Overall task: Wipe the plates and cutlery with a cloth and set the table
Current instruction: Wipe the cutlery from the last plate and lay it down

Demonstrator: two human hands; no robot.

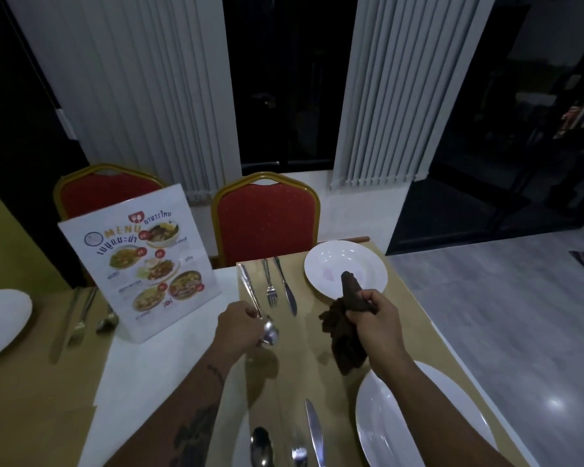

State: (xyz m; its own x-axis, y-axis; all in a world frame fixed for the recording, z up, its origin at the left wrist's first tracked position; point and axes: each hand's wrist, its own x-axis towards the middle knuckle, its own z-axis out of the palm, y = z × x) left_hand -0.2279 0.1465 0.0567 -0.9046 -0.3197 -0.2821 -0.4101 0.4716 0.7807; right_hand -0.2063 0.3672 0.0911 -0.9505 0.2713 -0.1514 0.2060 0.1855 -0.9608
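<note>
Centrally, a spoon (271, 332) is held in the left hand (240, 326), whose fingers are curled round the lower part of the handle; the bowl is lifted just above the tan placemat (412, 325) and the handle is pointed away toward the far chairs. A dark brown cloth (343, 338) is gripped in the right hand (375, 318), with the fingers closed round its bunched middle (one end hangs down toward the counter (132, 382), the other is pushed forward). That forward end is seen over the near edge of the far plate (334, 257), though whether it touches the plate cannot be told.

Beside the lifted spoon, a fork (271, 284) and a knife (285, 286) are laid side by side on the placemat, left of the far plate. Nearer the person, a second plate (385, 433) is partly covered by the right forearm, and a near spoon (262, 446), near fork (299, 446) and near knife (314, 433) are set in a row to its left.

A menu stand (139, 264) is placed upright on the white part of the counter. Further left, another plate (0, 321) and more cutlery (78, 318) are laid out. Two red chairs (267, 220) are drawn up at the far side.
</note>
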